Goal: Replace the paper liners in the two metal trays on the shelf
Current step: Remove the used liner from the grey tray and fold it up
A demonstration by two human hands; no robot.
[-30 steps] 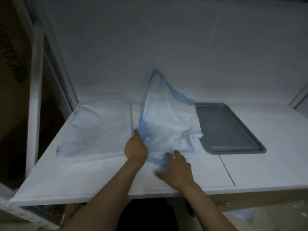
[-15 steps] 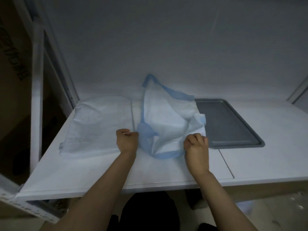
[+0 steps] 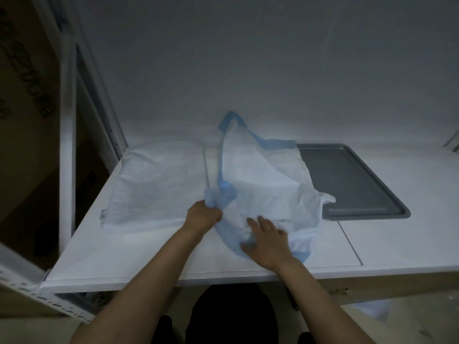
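A crumpled white paper liner with a blue border (image 3: 263, 184) stands bunched up in the middle of the white shelf (image 3: 149, 254). My left hand (image 3: 202, 216) grips its blue left edge. My right hand (image 3: 267, 242) lies on the liner's front part with fingers spread, pressing it down. To the right sits a bare grey metal tray (image 3: 347, 184), its left side partly covered by the liner. On the left, a second white liner (image 3: 156, 184) lies spread flat; whatever is under it is hidden.
A white back wall closes the shelf behind. A white metal upright (image 3: 67, 135) and a brown cardboard box (image 3: 27, 120) stand at the left. The shelf's front edge runs just below my wrists.
My right hand let go of the liner's right side, opened and came down on its front part. My left hand shifted slightly left, still holding the blue edge. The liner spread wider.
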